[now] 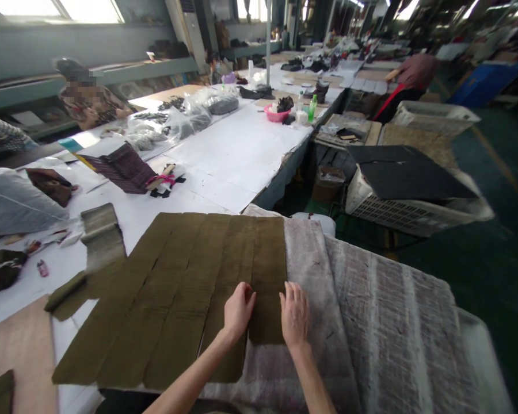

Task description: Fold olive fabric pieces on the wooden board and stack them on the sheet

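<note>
Rows of olive-green fabric pieces [176,276] lie side by side, slightly overlapping, in front of me. My left hand [239,310] has its fingers curled together at the left edge of the rightmost olive fabric piece [267,276]; its thumb and forefinger pinch there. At the same piece's right edge, my right hand [296,315] rests palm down, fingers extended and fingertips touching the border. Beneath the right hand is a worn greyish board [311,270]. More olive fabric [69,293] lies loosely at the left, partly rolled.
A striped grey board [397,333] extends right. Beyond are a white table [228,149], a dark stack of pieces [123,167], plastic bags [190,112] and a pink basin [277,117]. White crates [392,213] stand at right. A person [86,98] sits across the table.
</note>
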A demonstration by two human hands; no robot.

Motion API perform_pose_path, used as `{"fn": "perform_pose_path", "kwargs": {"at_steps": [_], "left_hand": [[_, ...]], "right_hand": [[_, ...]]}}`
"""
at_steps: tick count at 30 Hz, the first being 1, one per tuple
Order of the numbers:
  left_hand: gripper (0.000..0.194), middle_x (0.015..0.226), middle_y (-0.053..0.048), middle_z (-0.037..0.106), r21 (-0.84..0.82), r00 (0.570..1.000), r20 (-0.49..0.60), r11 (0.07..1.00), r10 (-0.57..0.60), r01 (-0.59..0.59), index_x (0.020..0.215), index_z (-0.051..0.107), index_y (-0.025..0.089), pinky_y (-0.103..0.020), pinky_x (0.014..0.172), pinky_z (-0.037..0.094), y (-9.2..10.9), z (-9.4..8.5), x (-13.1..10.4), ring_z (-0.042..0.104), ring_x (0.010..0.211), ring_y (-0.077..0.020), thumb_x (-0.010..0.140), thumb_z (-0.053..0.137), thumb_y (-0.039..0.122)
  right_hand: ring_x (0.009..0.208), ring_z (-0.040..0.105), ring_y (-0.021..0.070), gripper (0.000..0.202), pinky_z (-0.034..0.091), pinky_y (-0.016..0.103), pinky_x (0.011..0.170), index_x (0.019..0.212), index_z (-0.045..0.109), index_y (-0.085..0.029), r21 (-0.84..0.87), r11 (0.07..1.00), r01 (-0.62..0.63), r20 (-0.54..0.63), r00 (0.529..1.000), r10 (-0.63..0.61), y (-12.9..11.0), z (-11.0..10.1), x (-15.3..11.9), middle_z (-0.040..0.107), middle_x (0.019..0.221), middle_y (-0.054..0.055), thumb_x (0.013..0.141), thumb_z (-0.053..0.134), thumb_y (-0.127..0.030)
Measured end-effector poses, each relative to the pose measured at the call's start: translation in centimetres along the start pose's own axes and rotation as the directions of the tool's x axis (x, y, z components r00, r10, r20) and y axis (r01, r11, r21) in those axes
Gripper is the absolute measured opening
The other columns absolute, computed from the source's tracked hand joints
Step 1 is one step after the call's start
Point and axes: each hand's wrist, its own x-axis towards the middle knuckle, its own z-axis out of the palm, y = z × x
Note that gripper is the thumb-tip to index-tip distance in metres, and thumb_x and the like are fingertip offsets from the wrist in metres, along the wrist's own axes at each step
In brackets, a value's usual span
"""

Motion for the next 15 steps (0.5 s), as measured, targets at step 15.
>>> {"fn": "perform_pose_path", "kwargs": {"at_steps": [15], "left_hand": [[0.086, 0.154, -0.016, 0.019, 0.293, 0.833, 0.211, 0.78, 0.512, -0.554, 0.148, 0.014, 0.008, -0.044, 0.115, 0.012, 0.2, 0.4, -1.7, 0.008, 0.143, -0.0292, 0.086, 0.032, 0.065]], "right_hand": [[0.137, 0.025, 0.0335, 0.066, 0.013, 0.059, 0.11, 0.15, 0.01, -0.016, 0.171, 0.92, 0.352, -0.052, 0.936, -0.349, 3.5, 5.8, 1.9, 0.024, 0.152, 0.016, 0.094, 0.024, -0.048]]}}
